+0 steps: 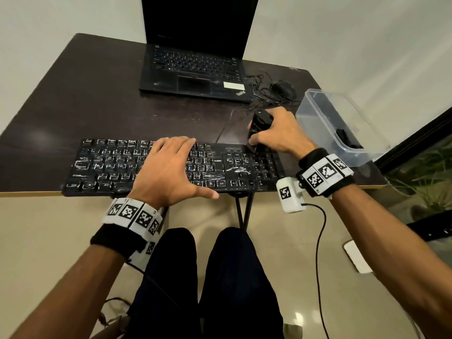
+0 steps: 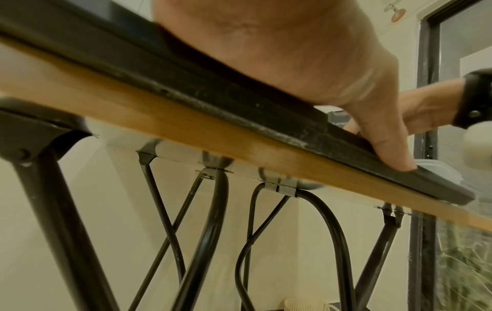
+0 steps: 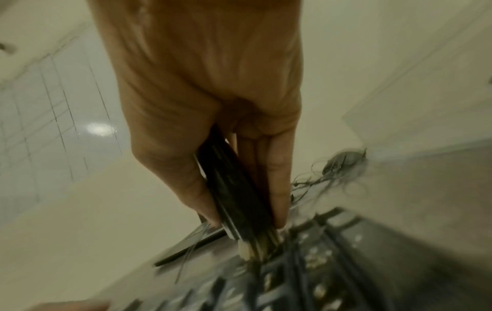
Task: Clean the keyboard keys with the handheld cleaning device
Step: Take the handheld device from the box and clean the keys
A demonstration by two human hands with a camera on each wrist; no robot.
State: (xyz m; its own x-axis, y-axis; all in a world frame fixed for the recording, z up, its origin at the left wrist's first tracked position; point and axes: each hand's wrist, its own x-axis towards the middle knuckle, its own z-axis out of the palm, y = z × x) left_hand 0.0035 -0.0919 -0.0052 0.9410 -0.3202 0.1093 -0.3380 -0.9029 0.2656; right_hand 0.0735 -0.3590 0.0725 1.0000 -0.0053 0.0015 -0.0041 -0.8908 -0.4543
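The right hand (image 1: 278, 133) grips the black cleaning device (image 1: 260, 126), its tip at the keyboard (image 1: 220, 172) corner just beneath, while the left hand (image 1: 168, 170) lies flat mid-board steadying it; white smears beyond both hands suggest most cleaning remains.

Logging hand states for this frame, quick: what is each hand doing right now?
Left hand: open, fingers flat on the keyboard.
Right hand: closed around the black cleaning device, its tip at the keys.
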